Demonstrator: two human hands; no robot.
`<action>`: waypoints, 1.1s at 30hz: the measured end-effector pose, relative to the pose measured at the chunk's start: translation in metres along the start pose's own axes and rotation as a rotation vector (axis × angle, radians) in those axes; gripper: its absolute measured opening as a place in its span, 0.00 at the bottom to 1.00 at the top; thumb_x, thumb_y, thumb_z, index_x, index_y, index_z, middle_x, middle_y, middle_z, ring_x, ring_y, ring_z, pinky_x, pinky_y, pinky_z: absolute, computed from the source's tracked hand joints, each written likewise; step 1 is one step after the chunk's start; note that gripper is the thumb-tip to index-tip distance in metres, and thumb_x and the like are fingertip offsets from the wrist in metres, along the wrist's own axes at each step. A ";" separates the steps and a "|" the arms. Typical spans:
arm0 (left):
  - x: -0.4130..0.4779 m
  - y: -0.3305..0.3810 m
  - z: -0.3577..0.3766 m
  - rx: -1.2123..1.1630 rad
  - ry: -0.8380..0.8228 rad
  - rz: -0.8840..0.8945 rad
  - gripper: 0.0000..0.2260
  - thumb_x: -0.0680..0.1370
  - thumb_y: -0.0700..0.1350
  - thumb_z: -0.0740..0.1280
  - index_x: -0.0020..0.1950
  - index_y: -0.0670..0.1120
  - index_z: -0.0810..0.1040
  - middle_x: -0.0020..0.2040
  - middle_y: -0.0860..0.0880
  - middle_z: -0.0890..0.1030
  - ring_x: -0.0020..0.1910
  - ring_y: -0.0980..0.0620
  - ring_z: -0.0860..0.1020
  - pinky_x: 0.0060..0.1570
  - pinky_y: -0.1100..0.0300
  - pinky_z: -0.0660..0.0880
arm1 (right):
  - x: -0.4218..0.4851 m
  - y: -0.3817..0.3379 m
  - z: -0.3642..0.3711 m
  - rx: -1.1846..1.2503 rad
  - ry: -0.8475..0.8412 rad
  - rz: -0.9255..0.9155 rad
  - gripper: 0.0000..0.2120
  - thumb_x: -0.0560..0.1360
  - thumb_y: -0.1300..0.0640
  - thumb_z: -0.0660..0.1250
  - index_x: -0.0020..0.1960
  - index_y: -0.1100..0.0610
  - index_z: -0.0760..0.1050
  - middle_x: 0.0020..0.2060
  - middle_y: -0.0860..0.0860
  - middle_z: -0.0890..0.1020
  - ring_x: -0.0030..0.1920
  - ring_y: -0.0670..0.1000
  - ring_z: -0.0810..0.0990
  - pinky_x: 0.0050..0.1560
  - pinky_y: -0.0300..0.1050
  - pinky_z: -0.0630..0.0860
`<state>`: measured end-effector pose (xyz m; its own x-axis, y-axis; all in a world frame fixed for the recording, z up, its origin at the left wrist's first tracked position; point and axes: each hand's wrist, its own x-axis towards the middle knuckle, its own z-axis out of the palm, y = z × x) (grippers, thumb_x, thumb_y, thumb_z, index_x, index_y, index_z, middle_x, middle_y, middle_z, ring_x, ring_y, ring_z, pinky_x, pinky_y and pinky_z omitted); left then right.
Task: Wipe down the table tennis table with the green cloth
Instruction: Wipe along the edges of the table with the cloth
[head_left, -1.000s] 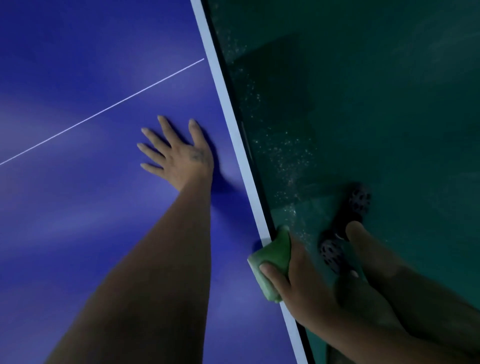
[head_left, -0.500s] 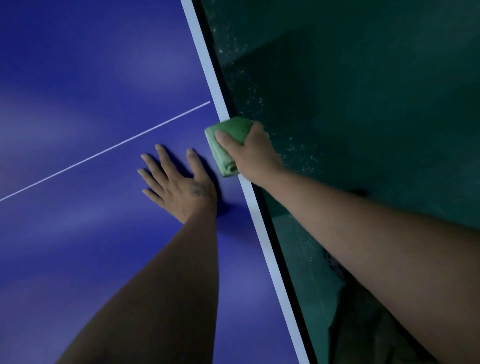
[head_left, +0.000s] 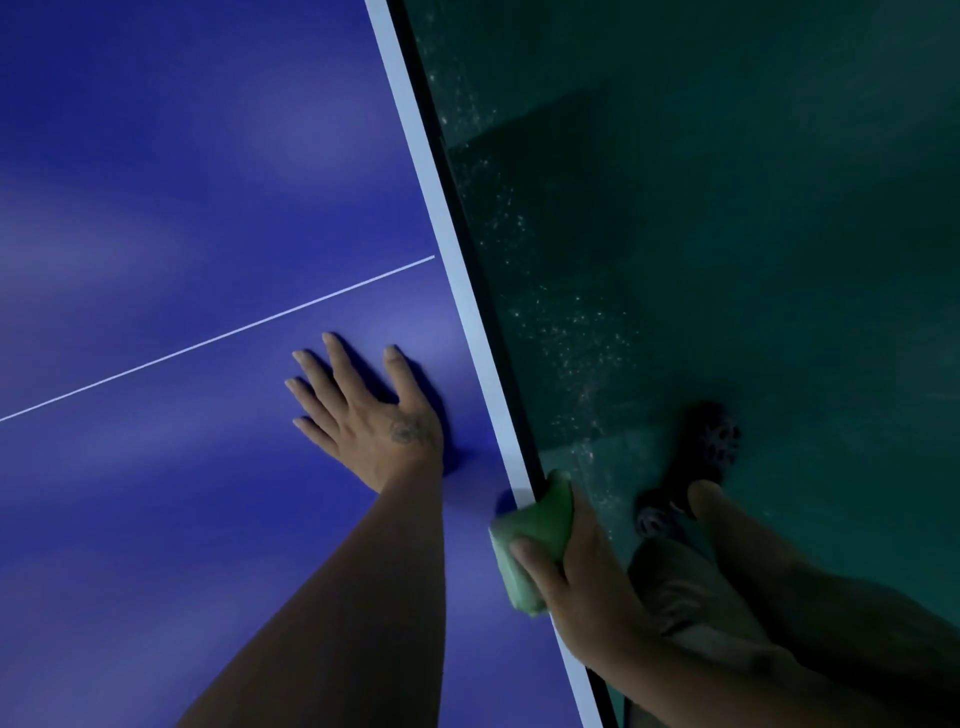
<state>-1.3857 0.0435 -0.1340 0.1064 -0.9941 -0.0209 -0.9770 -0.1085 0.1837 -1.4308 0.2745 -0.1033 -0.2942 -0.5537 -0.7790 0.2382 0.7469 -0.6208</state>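
1. Green cloth (head_left: 535, 540), folded into a thick pad, sits on the right edge of the blue bench (head_left: 182, 182). It covers the white border stripe (head_left: 447, 244) there and wraps over the dark rim.
2. The right hand (head_left: 576, 582) grasps the cloth with its thumb pressed on top; its other fingers are hidden.
3. The left hand (head_left: 374, 415) lies flat on the bench top, fingers straight and spread, grasping nothing, just below a thin white line (head_left: 218, 338).
4. Beside the bench lie a dark green speckled floor (head_left: 727, 208) and a spotted shoe (head_left: 719, 441).
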 end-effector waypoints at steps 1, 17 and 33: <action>0.000 0.000 0.000 -0.005 0.003 0.001 0.33 0.85 0.66 0.58 0.88 0.55 0.60 0.89 0.52 0.56 0.89 0.47 0.51 0.85 0.40 0.46 | 0.013 -0.015 0.002 0.023 0.039 -0.005 0.39 0.79 0.36 0.71 0.82 0.49 0.60 0.69 0.51 0.76 0.71 0.54 0.77 0.73 0.49 0.72; 0.002 -0.001 0.003 0.005 0.031 0.009 0.31 0.85 0.63 0.58 0.87 0.55 0.63 0.89 0.51 0.57 0.88 0.47 0.52 0.85 0.40 0.47 | 0.187 -0.198 -0.032 0.034 0.149 -0.189 0.41 0.78 0.38 0.75 0.80 0.59 0.65 0.70 0.58 0.76 0.69 0.60 0.78 0.70 0.55 0.77; 0.003 -0.004 0.005 0.004 0.041 0.028 0.30 0.86 0.62 0.58 0.87 0.55 0.63 0.89 0.51 0.57 0.88 0.47 0.52 0.86 0.39 0.48 | 0.177 -0.193 -0.011 0.129 0.289 -0.124 0.37 0.78 0.43 0.77 0.79 0.59 0.69 0.68 0.55 0.78 0.68 0.57 0.78 0.72 0.52 0.74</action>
<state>-1.3824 0.0408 -0.1401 0.0862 -0.9960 0.0246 -0.9804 -0.0804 0.1797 -1.5389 0.0362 -0.1205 -0.5739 -0.4966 -0.6512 0.2939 0.6174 -0.7297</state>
